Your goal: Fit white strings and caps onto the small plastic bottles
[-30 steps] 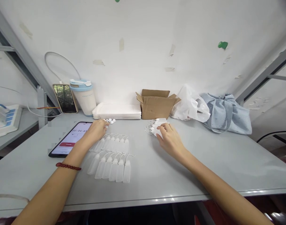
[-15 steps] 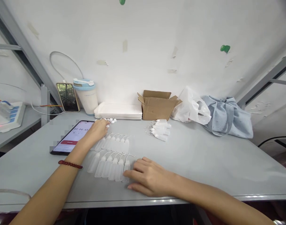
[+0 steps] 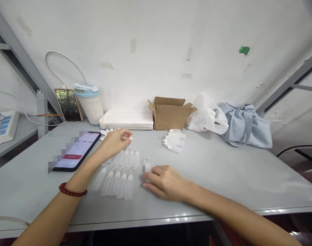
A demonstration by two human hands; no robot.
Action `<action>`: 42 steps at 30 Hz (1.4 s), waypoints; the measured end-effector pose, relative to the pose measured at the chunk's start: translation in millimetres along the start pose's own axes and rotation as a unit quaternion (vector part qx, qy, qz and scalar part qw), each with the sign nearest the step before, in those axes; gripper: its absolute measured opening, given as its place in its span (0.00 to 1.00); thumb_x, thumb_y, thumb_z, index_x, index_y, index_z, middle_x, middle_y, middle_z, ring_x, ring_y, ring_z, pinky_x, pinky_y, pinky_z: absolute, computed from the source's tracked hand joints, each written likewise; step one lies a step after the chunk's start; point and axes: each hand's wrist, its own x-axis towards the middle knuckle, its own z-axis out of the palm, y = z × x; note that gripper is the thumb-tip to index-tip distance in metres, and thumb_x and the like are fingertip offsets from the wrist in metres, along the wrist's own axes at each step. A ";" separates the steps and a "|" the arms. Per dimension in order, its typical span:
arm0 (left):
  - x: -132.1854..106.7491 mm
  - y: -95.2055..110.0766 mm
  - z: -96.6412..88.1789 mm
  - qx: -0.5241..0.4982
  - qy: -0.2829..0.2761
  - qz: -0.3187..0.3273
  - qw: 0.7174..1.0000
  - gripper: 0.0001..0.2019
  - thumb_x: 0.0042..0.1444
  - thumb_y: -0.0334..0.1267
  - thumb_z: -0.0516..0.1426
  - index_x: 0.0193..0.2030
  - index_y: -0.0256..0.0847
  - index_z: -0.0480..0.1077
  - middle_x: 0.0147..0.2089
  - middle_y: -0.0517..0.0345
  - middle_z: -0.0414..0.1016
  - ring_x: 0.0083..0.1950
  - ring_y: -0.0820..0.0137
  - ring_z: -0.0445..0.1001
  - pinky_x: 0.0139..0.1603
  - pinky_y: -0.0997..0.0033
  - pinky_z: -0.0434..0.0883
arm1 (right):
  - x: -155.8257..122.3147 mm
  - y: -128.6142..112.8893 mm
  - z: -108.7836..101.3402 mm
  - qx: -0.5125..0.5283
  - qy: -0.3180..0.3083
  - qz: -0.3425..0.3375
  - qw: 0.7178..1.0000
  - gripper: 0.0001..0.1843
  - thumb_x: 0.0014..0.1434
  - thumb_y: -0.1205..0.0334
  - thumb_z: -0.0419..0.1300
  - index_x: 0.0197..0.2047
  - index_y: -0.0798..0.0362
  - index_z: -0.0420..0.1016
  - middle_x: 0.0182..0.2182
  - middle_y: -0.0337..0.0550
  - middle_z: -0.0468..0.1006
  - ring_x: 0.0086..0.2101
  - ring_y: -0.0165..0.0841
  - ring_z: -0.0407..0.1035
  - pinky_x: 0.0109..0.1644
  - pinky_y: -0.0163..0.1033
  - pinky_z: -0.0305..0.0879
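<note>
My right hand point(image 3: 166, 182) pinches a small translucent plastic bottle point(image 3: 147, 166) with a thin strap at its neck, just above the table. My left hand point(image 3: 118, 140) is closed, with a small white cap point(image 3: 131, 138) at its fingertips. Behind the left hand lies a pile of small white caps point(image 3: 104, 133), partly hidden by it. Two rows of similar bottles lie between the hands: a front row point(image 3: 117, 184) and a back row point(image 3: 130, 159), whose left end the left forearm partly covers. Farther right lies a heap of bottles point(image 3: 173, 140) with straps.
A phone point(image 3: 76, 152) showing a timer lies left on the grey table point(image 3: 222, 177). Along the wall stand another phone point(image 3: 69, 106), a cup point(image 3: 90, 107), a white stack point(image 3: 127, 121), a cardboard box point(image 3: 171, 118), a plastic bag point(image 3: 206, 114) and a blue bag point(image 3: 248, 126).
My right hand has drawn the end bottle of the front row away to the right and up. My left hand has moved from the cap pile to the right with a cap.
</note>
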 end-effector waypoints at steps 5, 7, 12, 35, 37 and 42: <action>-10.0 15.1 -3.7 -0.161 -0.139 -0.020 0.977 0.14 0.49 0.45 0.58 0.38 0.37 0.69 0.30 0.57 0.74 0.32 0.68 0.72 0.34 0.69 0.67 | -2.4 11.8 -11.0 0.036 0.135 0.031 0.990 0.13 0.64 0.62 0.49 0.43 0.58 0.71 0.25 0.44 0.71 0.25 0.30 0.63 0.27 0.33 0.58; -14.1 21.3 -3.3 -0.204 -0.195 -0.003 0.959 0.13 0.50 0.45 0.59 0.38 0.39 0.71 0.30 0.59 0.73 0.32 0.70 0.71 0.36 0.69 0.66 | -2.6 12.4 -15.6 0.076 0.170 0.033 0.982 0.10 0.63 0.64 0.50 0.44 0.57 0.69 0.26 0.43 0.70 0.25 0.29 0.63 0.28 0.33 0.60; -21.3 32.9 4.4 -0.296 -0.241 0.030 0.924 0.12 0.54 0.43 0.58 0.42 0.41 0.72 0.36 0.59 0.74 0.33 0.72 0.69 0.40 0.70 0.66 | -1.0 8.1 -20.8 0.194 0.174 0.022 0.965 0.09 0.60 0.69 0.50 0.43 0.54 0.67 0.28 0.42 0.71 0.27 0.29 0.64 0.32 0.34 0.63; -23.7 35.2 17.0 -0.263 -0.187 0.082 0.943 0.11 0.49 0.43 0.60 0.37 0.40 0.75 0.37 0.56 0.75 0.36 0.69 0.70 0.39 0.68 0.69 | 3.4 18.1 -26.1 0.742 0.083 0.205 0.633 0.04 0.62 0.61 0.52 0.37 0.52 0.62 0.22 0.32 0.58 0.23 0.26 0.53 0.26 0.32 0.59; -23.6 34.9 17.2 -0.283 -0.186 0.089 0.937 0.10 0.49 0.42 0.61 0.38 0.40 0.75 0.39 0.56 0.75 0.38 0.68 0.71 0.40 0.68 0.69 | 3.7 17.8 -27.0 0.754 0.081 0.207 0.618 0.03 0.61 0.61 0.52 0.37 0.52 0.62 0.22 0.32 0.58 0.23 0.25 0.52 0.26 0.32 0.59; -23.7 36.7 15.6 -0.275 -0.203 0.074 0.937 0.11 0.53 0.45 0.58 0.33 0.39 0.75 0.37 0.56 0.76 0.36 0.70 0.72 0.41 0.68 0.69 | 3.7 16.4 -28.6 0.750 0.080 0.206 0.623 0.04 0.61 0.61 0.52 0.36 0.51 0.62 0.22 0.32 0.58 0.23 0.25 0.53 0.26 0.32 0.59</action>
